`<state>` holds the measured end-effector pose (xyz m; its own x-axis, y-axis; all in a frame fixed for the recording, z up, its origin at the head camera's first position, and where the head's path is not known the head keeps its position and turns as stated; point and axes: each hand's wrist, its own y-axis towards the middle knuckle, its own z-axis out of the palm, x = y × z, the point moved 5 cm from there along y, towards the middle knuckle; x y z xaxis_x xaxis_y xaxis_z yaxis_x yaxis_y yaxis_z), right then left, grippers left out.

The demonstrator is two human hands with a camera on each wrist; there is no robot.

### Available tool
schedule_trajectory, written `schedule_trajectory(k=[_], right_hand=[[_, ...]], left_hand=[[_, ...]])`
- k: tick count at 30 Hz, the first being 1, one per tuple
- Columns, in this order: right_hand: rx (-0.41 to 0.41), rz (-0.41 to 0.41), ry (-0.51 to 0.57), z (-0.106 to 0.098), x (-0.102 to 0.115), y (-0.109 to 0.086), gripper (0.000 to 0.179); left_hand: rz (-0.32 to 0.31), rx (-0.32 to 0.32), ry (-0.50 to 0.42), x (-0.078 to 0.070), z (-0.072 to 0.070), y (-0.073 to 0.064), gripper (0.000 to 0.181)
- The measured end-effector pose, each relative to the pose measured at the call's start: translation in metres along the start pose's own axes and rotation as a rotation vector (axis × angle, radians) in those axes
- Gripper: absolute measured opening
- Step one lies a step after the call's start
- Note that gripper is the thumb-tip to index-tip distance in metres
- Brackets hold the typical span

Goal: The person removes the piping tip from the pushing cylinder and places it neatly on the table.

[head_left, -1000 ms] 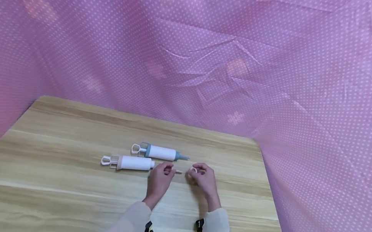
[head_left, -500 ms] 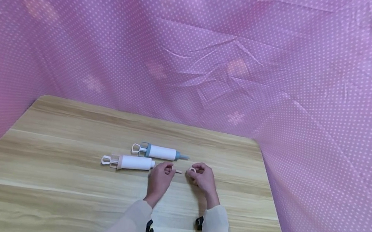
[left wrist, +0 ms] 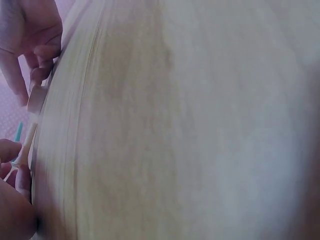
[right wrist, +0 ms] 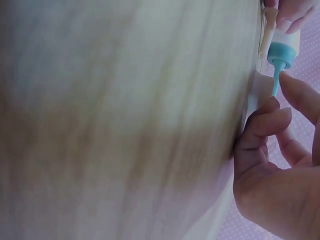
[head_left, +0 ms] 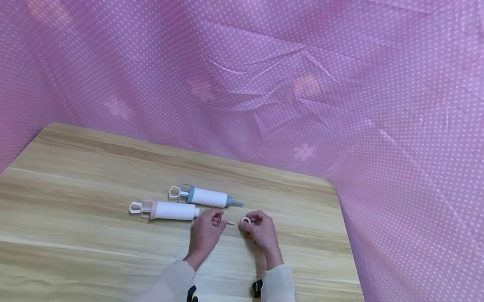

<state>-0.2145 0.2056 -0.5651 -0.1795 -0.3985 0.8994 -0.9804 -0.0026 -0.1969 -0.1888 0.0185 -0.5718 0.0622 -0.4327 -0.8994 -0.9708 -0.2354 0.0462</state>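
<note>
My left hand pinches a small beige nozzle with a tapered tip that points right. Facing that tip, my right hand holds a pale ring between thumb and fingers. A narrow gap separates ring and nozzle in the left wrist view, where the ring shows its broad side wall. Left of my left hand lies a white syringe-like tube with a beige collar and a white loop handle. Its right end is uncapped and partly behind the hand.
Just behind lies a similar white tube with blue-green fittings, a loop handle and a thin nozzle pointing right. Both tubes rest on a wood-grain table. Pink dotted cloth hangs around the table's back and sides.
My right hand has brought the ring slightly left, closer to the nozzle tip. The left hand keeps its pinch on the nozzle, and the two tubes lie as before.
</note>
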Motion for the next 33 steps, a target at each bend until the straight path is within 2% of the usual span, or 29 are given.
schedule_trajectory(k=[11, 14, 17, 19, 21, 23, 27, 30, 33], right_hand=[[-0.017, -0.001, 0.014, -0.002, 0.008, -0.001, 0.031], [-0.032, -0.036, 0.037, -0.003, 0.014, -0.001, 0.033], [-0.01, -0.087, 0.086, -0.002, 0.024, 0.002, 0.034], [0.023, -0.103, 0.128, 0.001, 0.032, 0.003, 0.034], [0.061, -0.108, 0.179, 0.002, 0.043, 0.002, 0.034], [0.088, -0.097, 0.208, 0.003, 0.056, -0.002, 0.032], [0.104, -0.1, 0.196, 0.004, 0.08, -0.01, 0.028], [0.117, -0.111, 0.171, 0.005, 0.088, -0.01, 0.029], [0.124, -0.099, 0.168, 0.009, 0.081, -0.001, 0.032]], left_hand=[[0.016, 0.013, 0.005, -0.013, -0.011, 0.005, 0.027], [0.062, 0.005, -0.053, -0.021, -0.018, 0.007, 0.022], [0.143, -0.019, -0.132, -0.031, -0.03, 0.013, 0.018], [0.181, -0.038, -0.165, -0.038, -0.041, 0.019, 0.017], [0.193, -0.047, -0.166, -0.041, -0.052, 0.026, 0.017], [0.182, -0.05, -0.156, -0.041, -0.063, 0.034, 0.018], [0.151, -0.048, -0.113, -0.035, -0.085, 0.054, 0.022], [0.139, -0.057, -0.055, -0.029, -0.1, 0.069, 0.025], [0.113, -0.05, 0.0, -0.022, -0.109, 0.08, 0.027]])
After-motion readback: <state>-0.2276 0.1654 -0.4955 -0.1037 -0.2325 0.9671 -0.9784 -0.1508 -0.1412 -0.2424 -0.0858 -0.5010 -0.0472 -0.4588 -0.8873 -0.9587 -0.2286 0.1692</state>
